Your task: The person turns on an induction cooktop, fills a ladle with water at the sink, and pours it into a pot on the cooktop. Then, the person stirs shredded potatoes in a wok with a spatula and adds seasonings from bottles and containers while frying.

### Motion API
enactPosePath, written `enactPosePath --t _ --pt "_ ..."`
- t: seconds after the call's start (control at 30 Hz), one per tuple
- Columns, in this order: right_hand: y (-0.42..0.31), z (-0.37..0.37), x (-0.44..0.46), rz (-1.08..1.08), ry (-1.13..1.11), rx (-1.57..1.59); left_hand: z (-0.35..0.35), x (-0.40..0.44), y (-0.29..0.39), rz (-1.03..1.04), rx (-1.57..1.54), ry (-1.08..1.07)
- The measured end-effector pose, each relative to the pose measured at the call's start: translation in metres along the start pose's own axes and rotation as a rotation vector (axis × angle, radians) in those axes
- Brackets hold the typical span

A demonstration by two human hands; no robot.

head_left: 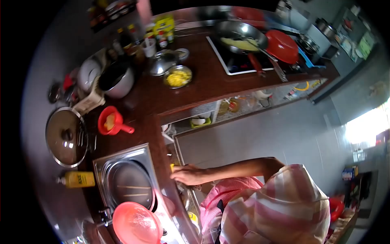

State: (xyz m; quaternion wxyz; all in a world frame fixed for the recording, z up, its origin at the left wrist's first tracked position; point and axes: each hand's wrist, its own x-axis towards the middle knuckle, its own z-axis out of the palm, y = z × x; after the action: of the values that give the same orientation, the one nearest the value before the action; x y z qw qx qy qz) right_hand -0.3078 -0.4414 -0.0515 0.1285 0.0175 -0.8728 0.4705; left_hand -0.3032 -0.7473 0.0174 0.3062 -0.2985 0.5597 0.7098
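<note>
A small, bright yellow object (172, 167), its full shape and material hidden, pokes out from the fingers of the right hand (189, 175) beside the dark brown counter's edge (161, 156).

The sink (144, 152) is shiny metal, the red colander (117, 118) plastic, the brown countertop (140, 130) smooth and glossy.
</note>
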Motion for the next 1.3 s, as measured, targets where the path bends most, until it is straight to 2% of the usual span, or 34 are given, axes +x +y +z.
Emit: enactPosePath --t 0.03,0.1,0.2,0.33,0.47,0.7,0.73,0.83,1.0,1.1,1.23,1.3 --pt "0.019 -0.016 -0.031 0.078 0.059 -0.075 0.019 -0.003 -0.002 -0.016 0.026 -0.047" --pt "0.042 -0.063 -0.090 0.278 -0.015 -0.147 0.059 -0.011 -0.012 -0.048 0.079 -0.141" --pt "0.058 -0.122 -0.179 0.345 0.058 -0.166 0.126 -0.028 -0.037 -0.127 0.174 -0.308" --pt "0.074 -0.183 -0.288 0.432 0.259 -0.183 0.225 -0.055 -0.079 -0.262 0.311 -0.528" --pt "0.079 -0.236 -0.377 0.694 0.483 -0.148 0.314 -0.080 -0.124 -0.433 0.438 -0.739" --pt "0.096 -0.313 -0.476 0.945 0.772 -0.171 0.463 -0.100 -0.215 -0.712 0.698 -1.051" --pt "0.102 -0.320 -0.483 0.950 0.856 -0.180 0.483 -0.098 -0.230 -0.673 0.788 -1.090" --pt "0.119 -0.360 -0.501 1.006 0.897 -0.252 0.559 -0.109 -0.271 -0.703 0.940 -1.171" --pt "0.165 -0.438 -0.539 1.064 0.968 -0.286 0.690 -0.135 -0.328 -0.767 1.045 -1.304" --pt "0.171 -0.498 -0.560 1.183 0.995 -0.318 0.766 -0.159 -0.351 -0.712 1.121 -1.347" --pt "0.191 -0.562 -0.589 1.227 1.112 -0.400 0.850 -0.182 -0.374 -0.649 1.082 -1.385" --pt "0.204 -0.589 -0.602 1.218 1.153 -0.425 0.887 -0.198 -0.380 -0.536 1.125 -1.363"
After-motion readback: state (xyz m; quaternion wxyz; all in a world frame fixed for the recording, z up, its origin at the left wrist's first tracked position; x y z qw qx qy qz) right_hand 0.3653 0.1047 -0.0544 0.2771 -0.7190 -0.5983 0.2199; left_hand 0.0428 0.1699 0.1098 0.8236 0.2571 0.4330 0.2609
